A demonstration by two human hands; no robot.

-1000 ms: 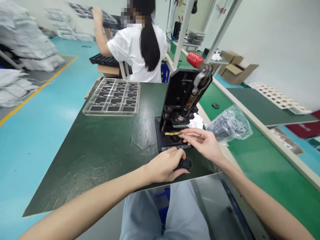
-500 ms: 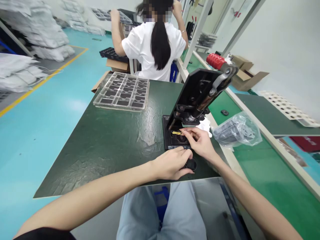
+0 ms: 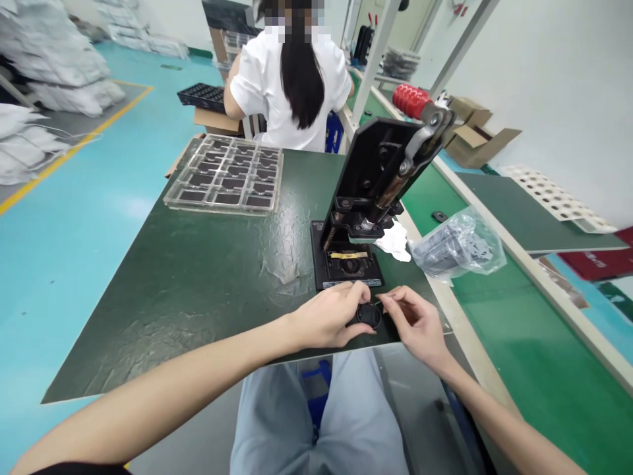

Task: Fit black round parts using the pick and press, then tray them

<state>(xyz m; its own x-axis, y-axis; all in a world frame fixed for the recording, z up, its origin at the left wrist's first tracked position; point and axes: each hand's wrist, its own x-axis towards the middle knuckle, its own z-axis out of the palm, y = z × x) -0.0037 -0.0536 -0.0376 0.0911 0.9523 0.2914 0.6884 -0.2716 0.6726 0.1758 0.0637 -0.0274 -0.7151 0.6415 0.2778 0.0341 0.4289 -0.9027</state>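
Near the table's front edge, my left hand [image 3: 341,313] is closed on a round black plastic part [image 3: 368,315], thumb and fingers at its rim. My right hand [image 3: 411,322] is just to the right of that part, with thumb and fingertips pinched together; whatever sits between them is too small to name. Just beyond both hands stands a black hand press [image 3: 378,178] with a red-wrapped lever handle [image 3: 412,101]. A yellow strip [image 3: 349,255] lies across the press's base, above a round recess.
A clear plastic tray [image 3: 227,175] holding dark flat pieces lies at the table's back left. A plastic bag [image 3: 459,244] of dark parts sits right of the press, beside a white crumpled sheet [image 3: 394,241]. A co-worker [image 3: 291,86] sits beyond the table.
My right hand has drawn back from the press base toward me, beside the round black part. My left hand keeps its hold on that part. The co-worker's raised arms have come down.
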